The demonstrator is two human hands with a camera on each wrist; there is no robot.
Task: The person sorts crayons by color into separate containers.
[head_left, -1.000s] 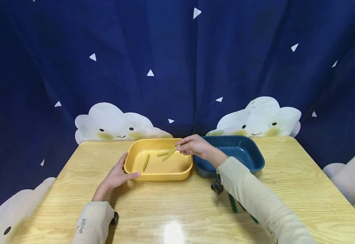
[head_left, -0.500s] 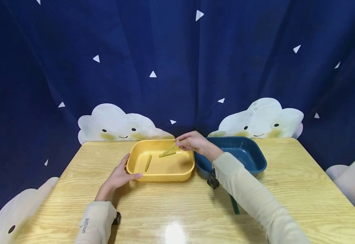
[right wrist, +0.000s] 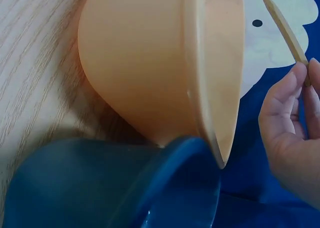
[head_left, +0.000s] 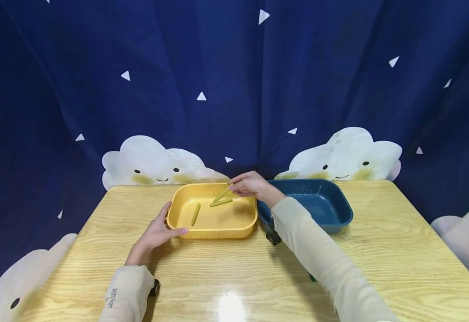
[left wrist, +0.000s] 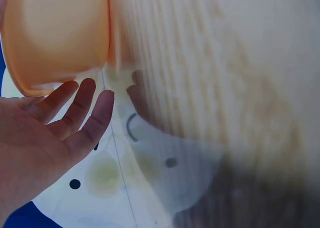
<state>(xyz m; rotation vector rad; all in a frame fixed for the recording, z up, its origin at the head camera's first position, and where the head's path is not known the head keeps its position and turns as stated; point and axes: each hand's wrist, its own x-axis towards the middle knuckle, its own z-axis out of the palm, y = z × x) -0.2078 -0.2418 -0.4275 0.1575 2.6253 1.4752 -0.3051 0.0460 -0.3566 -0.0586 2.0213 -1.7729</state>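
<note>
My right hand [head_left: 249, 184] pinches a slim yellow-green stick [right wrist: 285, 30] by one end, between thumb and fingertips. It is over the far right part of a yellow basin [head_left: 218, 233], and the stick slants down to the left. Inside the basin lie two similar sticks: one [head_left: 196, 214] toward the left, another [head_left: 223, 202] near the held stick's lower end. My left hand [head_left: 159, 230] spreads around the basin's left end, thumb at the front rim. In the left wrist view its fingers [left wrist: 80, 105] extend loosely beside the basin's end wall.
A dark blue basin [head_left: 341, 219] stands right beside the yellow one, partly behind my right forearm. A bit of a dark green object [head_left: 312, 278] shows under the right sleeve. A blue curtain with clouds [head_left: 234, 89] hangs behind the wooden table [head_left: 202, 277].
My right hand has shifted slightly left and away with the pinched stick. The right sleeve now covers more of the green object on the table. My left hand keeps its place.
</note>
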